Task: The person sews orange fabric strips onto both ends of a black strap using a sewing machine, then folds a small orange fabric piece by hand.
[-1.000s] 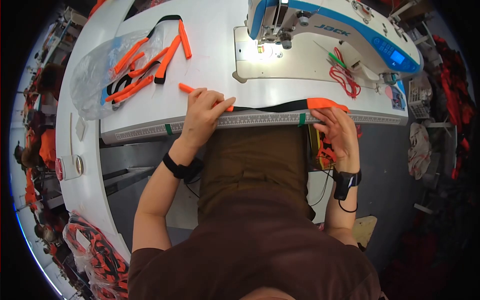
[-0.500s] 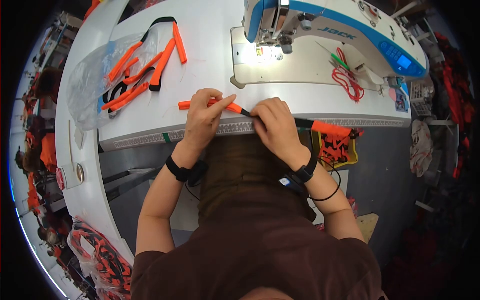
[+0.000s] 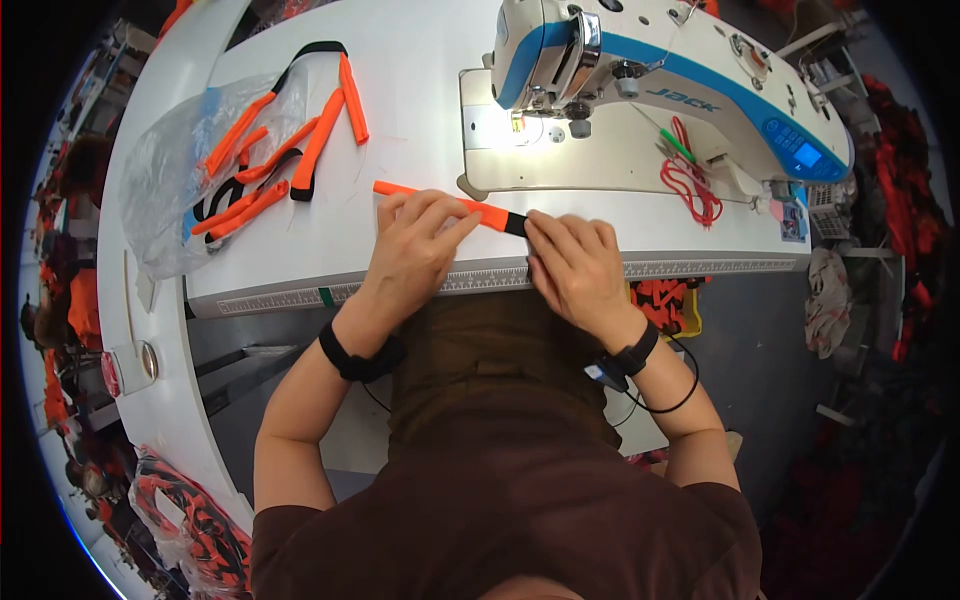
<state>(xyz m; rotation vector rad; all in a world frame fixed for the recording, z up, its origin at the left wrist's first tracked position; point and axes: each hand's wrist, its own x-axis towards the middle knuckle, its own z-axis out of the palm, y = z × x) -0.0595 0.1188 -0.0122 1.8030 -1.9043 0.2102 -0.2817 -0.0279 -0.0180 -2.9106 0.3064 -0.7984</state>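
Observation:
An orange fabric sleeve [image 3: 490, 215] on a black webbing strap [image 3: 516, 224] lies slantwise near the table's front edge. My left hand [image 3: 422, 238] is closed over the sleeve, which pokes out beyond its far side. At the strap's black part, my right hand [image 3: 578, 262] pinches with thumb and fingertips. The rest of the strap past my right hand is hidden. Up and to the left, several similar orange-and-black straps [image 3: 318, 140] lie loosely on a clear plastic bag [image 3: 165, 200].
A JACK sewing machine [image 3: 680, 100] stands behind my hands, its lamp lighting the needle plate. Red cord [image 3: 690, 190] and a green-handled tool [image 3: 677, 146] lie under its arm. A ruler strip [image 3: 700, 265] runs along the front edge. Below it sits a yellow bin [image 3: 690, 315] with orange pieces.
The strap's orange end that stuck out right of my right hand is out of sight. More of the sleeve shows between my hands, and the right hand has shifted slightly right. The view has tilted slightly.

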